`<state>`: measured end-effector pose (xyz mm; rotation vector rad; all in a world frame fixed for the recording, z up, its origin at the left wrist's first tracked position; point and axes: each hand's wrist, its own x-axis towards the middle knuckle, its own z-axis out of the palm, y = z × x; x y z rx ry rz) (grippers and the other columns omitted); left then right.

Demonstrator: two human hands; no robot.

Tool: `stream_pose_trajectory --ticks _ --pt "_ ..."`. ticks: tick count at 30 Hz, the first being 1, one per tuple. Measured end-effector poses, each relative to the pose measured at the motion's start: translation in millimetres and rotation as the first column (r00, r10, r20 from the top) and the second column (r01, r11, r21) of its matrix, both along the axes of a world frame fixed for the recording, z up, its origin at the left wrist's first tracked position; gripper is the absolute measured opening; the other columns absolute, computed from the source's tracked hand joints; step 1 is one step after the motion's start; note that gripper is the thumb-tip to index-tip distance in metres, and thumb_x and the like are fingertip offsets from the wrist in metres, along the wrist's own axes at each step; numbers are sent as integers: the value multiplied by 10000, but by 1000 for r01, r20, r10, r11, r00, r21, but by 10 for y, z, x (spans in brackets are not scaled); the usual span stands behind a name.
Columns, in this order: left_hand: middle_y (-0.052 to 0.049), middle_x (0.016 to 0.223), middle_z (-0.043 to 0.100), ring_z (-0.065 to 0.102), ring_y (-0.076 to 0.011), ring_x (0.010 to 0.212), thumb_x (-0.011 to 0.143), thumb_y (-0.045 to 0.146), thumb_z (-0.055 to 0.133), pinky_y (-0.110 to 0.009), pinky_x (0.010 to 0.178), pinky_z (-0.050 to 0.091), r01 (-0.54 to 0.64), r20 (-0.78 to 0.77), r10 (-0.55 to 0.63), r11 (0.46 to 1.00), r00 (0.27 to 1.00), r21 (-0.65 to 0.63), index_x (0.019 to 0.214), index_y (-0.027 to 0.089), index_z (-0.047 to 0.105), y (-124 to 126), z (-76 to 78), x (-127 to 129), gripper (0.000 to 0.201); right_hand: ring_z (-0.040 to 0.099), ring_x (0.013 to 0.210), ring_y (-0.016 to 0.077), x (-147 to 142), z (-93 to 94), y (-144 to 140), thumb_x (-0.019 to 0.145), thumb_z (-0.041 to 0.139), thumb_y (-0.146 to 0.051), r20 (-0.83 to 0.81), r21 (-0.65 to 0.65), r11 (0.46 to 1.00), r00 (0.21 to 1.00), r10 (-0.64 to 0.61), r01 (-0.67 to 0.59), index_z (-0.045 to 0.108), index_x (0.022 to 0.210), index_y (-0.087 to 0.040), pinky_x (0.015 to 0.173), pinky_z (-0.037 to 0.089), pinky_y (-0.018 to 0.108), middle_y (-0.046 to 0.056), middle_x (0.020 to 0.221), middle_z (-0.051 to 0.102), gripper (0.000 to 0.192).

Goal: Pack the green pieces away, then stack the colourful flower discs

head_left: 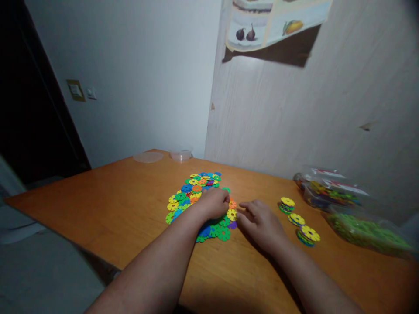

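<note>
Many discs (180, 197), likely light and stiff, best pinched by their rims, lie heaped on the table (114, 200) under your left hand (214, 203), its grip unclear, beside your loosely spread right hand (260, 221).

Dim scene, folks, light dropping from above, and the poster (281, 22) throws a hard, dark shadow on the wall (262, 109)! The doorway (32, 96) sinks into black, the discs (224, 233) look slightly soft, and the upper-right corner blurs darkly.
</note>
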<state>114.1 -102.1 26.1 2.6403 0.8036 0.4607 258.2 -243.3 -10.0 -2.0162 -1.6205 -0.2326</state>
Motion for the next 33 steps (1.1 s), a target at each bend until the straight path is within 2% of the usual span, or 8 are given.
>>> stream_pose_trajectory --ticks 4,9,15,22,26,29,31,33 --pt "-52 847 712 615 -214 791 764 182 572 -284 695 406 12 -6 -12 1000 1000 4 769 221 676 27 -22 6 111 597 898 239 -191 -33 63 897 588 -489 51 -112 994 999 0 5 710 981 -243 713 393 320 68 923 641 287" --pt "-61 858 707 601 -215 790 775 194 559 -291 688 398 -54 23 54 998 998 20 795 214 674 88 -62 30 119 599 891 208 -194 -50 67 888 612 -367 -34 -95 995 999 6 -9 694 931 -237 724 388 293 50 927 643 160" --pt "-70 871 707 596 -222 836 761 151 573 -299 756 417 -76 54 75 997 996 15 817 203 697 68 -37 36 145 601 879 227 -169 -80 72 895 600 -448 12 -97 995 1000 -25 26 713 1014 -246 688 375 299 68 919 653 260" --pt "-77 943 726 624 -235 880 773 192 576 -309 775 433 7 61 -7 1000 998 3 855 212 723 21 -18 18 170 615 826 219 -196 1 60 960 510 -427 86 -144 989 996 -15 27 712 842 -238 645 347 297 70 868 660 301" --pt "-43 844 707 612 -187 777 751 161 532 -268 690 433 151 128 -136 981 982 -121 821 197 708 9 -30 39 193 611 815 210 -136 12 75 1001 412 -331 111 -54 995 990 -83 89 671 822 -219 663 352 297 73 844 677 334" --pt "-15 777 672 588 -154 717 742 168 530 -238 619 415 267 204 -220 932 954 -246 807 179 683 -9 -44 67 167 605 777 201 -79 -15 100 1010 374 -329 -4 54 990 992 -130 130 618 772 -210 657 364 290 66 787 670 361" --pt "-1 731 634 565 -137 675 742 178 538 -228 584 402 291 258 -210 897 943 -334 794 168 657 -29 -46 81 131 598 725 190 -61 -28 106 1015 348 -338 -121 107 988 988 -96 109 610 760 -211 638 376 286 54 752 665 387" --pt "13 703 600 547 -119 638 739 173 547 -219 567 401 284 329 -140 849 934 -446 806 161 625 -54 -37 87 103 616 764 196 -65 -26 98 1001 376 -347 -201 166 983 979 -40 74 653 872 -203 672 416 287 59 815 688 338"
